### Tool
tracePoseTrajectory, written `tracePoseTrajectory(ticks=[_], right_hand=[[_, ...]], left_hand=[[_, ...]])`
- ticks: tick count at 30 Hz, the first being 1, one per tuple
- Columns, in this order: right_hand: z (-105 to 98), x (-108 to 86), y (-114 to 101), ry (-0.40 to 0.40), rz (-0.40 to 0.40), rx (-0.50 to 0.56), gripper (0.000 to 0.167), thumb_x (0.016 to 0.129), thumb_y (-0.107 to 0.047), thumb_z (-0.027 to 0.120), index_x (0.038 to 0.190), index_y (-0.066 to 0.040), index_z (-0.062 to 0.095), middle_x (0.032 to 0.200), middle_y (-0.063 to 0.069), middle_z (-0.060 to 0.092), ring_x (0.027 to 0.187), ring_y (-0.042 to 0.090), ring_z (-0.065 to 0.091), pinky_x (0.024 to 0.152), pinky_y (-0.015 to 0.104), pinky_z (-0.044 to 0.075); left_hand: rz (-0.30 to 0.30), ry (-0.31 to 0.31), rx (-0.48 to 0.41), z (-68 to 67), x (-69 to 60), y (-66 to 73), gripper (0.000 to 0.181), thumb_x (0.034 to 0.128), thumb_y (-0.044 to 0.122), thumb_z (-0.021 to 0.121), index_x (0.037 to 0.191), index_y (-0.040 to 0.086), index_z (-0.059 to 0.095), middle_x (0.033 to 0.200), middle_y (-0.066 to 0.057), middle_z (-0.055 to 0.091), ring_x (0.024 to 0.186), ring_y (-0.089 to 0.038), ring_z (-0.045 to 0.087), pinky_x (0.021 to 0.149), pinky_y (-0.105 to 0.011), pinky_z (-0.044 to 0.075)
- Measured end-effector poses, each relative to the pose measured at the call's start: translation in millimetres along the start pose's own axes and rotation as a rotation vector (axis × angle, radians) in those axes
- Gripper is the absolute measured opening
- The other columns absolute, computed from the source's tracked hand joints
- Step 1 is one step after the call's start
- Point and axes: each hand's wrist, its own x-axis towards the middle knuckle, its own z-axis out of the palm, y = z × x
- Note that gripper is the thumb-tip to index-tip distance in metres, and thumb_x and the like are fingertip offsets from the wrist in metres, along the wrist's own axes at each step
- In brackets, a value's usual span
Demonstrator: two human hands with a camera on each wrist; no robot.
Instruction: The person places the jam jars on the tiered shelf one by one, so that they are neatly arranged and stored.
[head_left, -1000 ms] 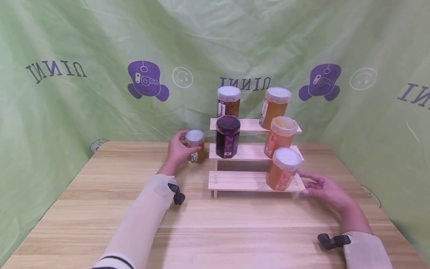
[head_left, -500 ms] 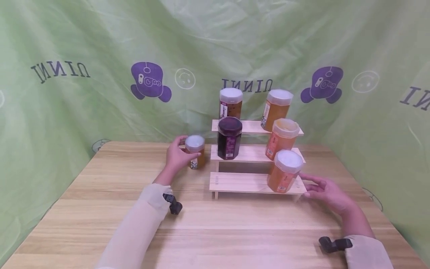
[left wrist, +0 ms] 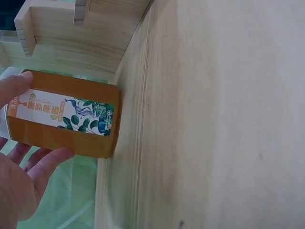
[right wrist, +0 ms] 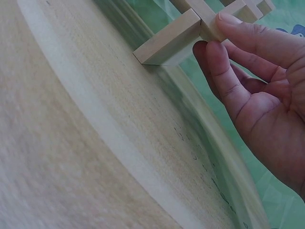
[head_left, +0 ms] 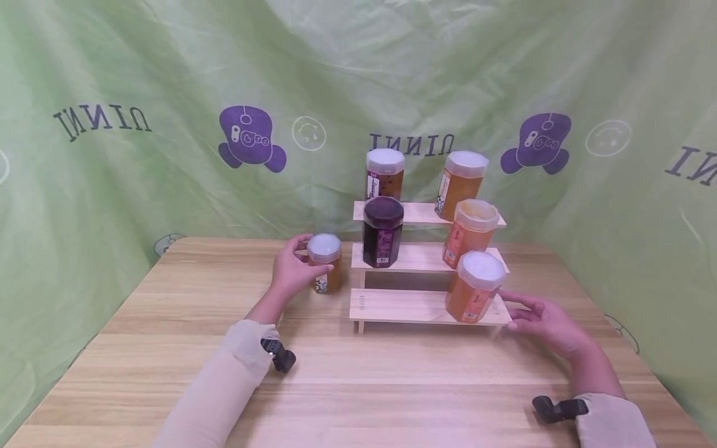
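My left hand (head_left: 294,270) holds an amber honey jar (head_left: 330,280) with a whitish lid, left of the stepped wooden rack (head_left: 398,305). In the left wrist view, the thumb and fingers sit on either side of the honey jar (left wrist: 47,126), whose leafy label faces the camera. Its base is at or very near the tabletop; I cannot tell whether they touch. On the rack's lowest tier, at the right, stands an orange jar (head_left: 473,289). Beside it, my right hand (head_left: 551,326) pinches that tier's right end, thumb and fingers on the wood (right wrist: 209,24).
The middle tier carries a dark purple jar (head_left: 383,233) and another orange jar (head_left: 470,233). Up top are a brown jar (head_left: 385,174) and an amber jar (head_left: 462,183). A green printed curtain (head_left: 185,168) hangs behind the wooden table (head_left: 392,386).
My left hand has brought the honey jar nearer to me along the rack's left side. My right hand has stayed at the rack's end, and the jars on the tiers have not moved.
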Motion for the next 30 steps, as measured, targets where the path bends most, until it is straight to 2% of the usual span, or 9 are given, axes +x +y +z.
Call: tracePoseTrajectory(ticks=[10, 22, 30], right_hand=[[-1, 0.6, 1, -0.007, -0.012, 0.019, 0.064, 0.089, 0.0, 0.066, 0.144, 0.008, 0.035, 0.119, -0.004, 0.067, 0.106, 0.009, 0.064, 0.089, 0.019, 0.049], [0, -0.2, 0, -0.008, -0.003, 0.024, 0.064, 0.09, -0.001, 0.066, 0.145, 0.006, 0.035, 0.119, 0.0, 0.067, 0.106, 0.01, 0.064, 0.089, 0.019, 0.049], [0, 1.3, 0, 0.002, 0.009, 0.002, 0.067, 0.089, -0.003, 0.068, 0.145, 0.007, 0.034, 0.126, 0.01, 0.063, 0.107, 0.009, 0.063, 0.089, 0.019, 0.049]], left_hand=[[0.009, -0.019, 0.03, -3.9, -10.6, -0.6, 0.082, 0.0637, 0.022, 0.092, 0.134, 0.008, 0.052, 0.122, -0.014, 0.06, 0.098, -0.03, 0.062, 0.085, -0.042, 0.053], [0.054, -0.037, 0.038, -8.8, -23.1, 5.4, 0.075, 0.0634, 0.024, 0.092, 0.128, 0.012, 0.057, 0.118, -0.012, 0.063, 0.094, -0.029, 0.062, 0.078, -0.041, 0.054], [0.037, -0.058, 0.028, -13.3, -33.2, 14.1, 0.077, 0.0623, 0.025, 0.093, 0.129, 0.013, 0.057, 0.118, -0.01, 0.062, 0.094, -0.029, 0.061, 0.078, -0.041, 0.055]])
